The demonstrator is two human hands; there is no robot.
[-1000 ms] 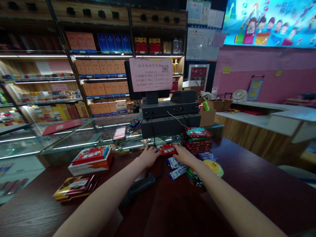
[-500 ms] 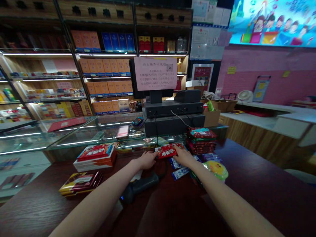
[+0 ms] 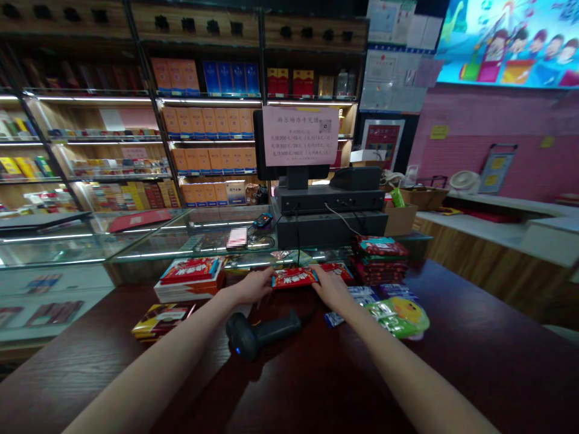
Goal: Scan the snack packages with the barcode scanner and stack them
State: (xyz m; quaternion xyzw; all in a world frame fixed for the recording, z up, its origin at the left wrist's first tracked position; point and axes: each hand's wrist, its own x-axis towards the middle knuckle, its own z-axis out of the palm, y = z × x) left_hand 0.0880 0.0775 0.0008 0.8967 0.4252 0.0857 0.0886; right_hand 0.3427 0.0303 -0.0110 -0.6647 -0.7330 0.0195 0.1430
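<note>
"Red packet at the far side of the worktop, between the two hands. How does its long axis run?"

"Side to side, across the person's front, one short end toward each hand. Its printed face shows upward and toward the person."

"And the grip?"

"The left hand pinches the left end; the right hand has thumb and fingers on the right end. Whether the packet touches the wood beneath, I cannot tell."

"Anything beside it?"

"Another red wrapper lies just behind the right hand, and farther right rises a stack of dark red packets. Nearer the person, the scanner lies with its head to the left and its handle to the right."

"What about containers?"

"Left of the left hand is a white and orange box with red packs lying on top; I cannot see inside. Past the black till stand, an open cardboard box has something green sticking up from it."

"And the glass?"

"The glass case runs behind the worktop; most of its contents are too blurred to name"
</note>
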